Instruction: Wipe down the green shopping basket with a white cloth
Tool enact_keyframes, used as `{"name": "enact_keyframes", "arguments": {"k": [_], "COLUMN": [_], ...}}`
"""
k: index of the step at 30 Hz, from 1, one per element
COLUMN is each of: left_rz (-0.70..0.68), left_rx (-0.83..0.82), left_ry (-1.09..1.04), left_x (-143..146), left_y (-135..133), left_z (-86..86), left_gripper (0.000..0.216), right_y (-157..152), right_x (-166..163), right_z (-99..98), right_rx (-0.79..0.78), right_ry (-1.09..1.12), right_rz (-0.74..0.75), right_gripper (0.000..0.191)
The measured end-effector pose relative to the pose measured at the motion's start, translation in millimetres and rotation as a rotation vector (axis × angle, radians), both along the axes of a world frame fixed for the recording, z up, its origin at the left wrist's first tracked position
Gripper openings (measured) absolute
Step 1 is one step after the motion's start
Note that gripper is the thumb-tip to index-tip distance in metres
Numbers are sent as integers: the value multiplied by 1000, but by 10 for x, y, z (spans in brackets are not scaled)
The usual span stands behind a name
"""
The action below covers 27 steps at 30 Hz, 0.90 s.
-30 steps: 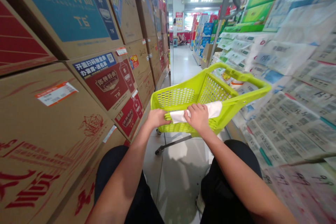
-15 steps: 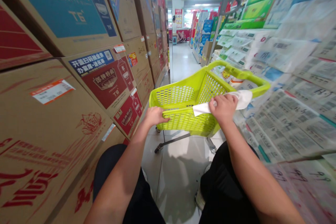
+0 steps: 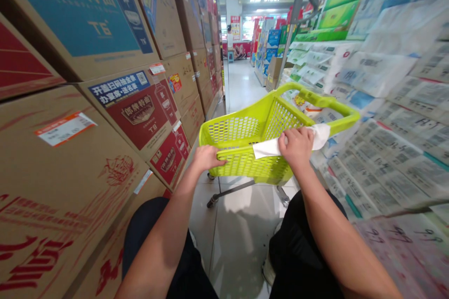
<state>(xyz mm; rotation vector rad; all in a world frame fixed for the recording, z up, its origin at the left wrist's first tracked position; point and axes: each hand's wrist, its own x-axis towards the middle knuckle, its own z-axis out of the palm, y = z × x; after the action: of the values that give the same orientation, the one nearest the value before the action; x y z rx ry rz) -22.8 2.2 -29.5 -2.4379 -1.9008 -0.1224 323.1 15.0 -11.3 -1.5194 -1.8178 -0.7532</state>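
Head cam: 2 hands (image 3: 298,146), cloth (image 3: 267,148) on basket (image 3: 237,153)

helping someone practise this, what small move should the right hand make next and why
Probably slide the white cloth left along the green basket's near rim: the right hand holds it over the rim's right part, while the stretch toward the left hand is uncovered, and that hand grips the rim's left end, likely steadying it.

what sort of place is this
Probably a supermarket: a yellow-green shopping cart stands between stacked cartons with price tags and piled plastic-wrapped packs.
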Motion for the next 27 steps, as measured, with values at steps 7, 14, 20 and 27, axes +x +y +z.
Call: {"name": "enact_keyframes", "arguments": {"k": [7,14,20,27], "left_rz": [-4,-26,-25,-23], "left_rx": [1,-18,-2,-21], "left_ry": [-10,1,-8,-3], "left_x": [-7,-83,-21,-85], "left_y": [8,33,52,25], "left_z": [-27,-8,-40,7], "left_gripper": [51,53,52,50], "right_y": [-277,-16,-49,-299], "right_x": [-673,-27,-131,-662], "right_z": [-160,39,-14,-165], "right_rx": [-119,0,52,-114], "right_ry": [-113,32,-27,-91], "right_rz": [229,-29,-70,228], "right_gripper": [33,29,32,32]}}
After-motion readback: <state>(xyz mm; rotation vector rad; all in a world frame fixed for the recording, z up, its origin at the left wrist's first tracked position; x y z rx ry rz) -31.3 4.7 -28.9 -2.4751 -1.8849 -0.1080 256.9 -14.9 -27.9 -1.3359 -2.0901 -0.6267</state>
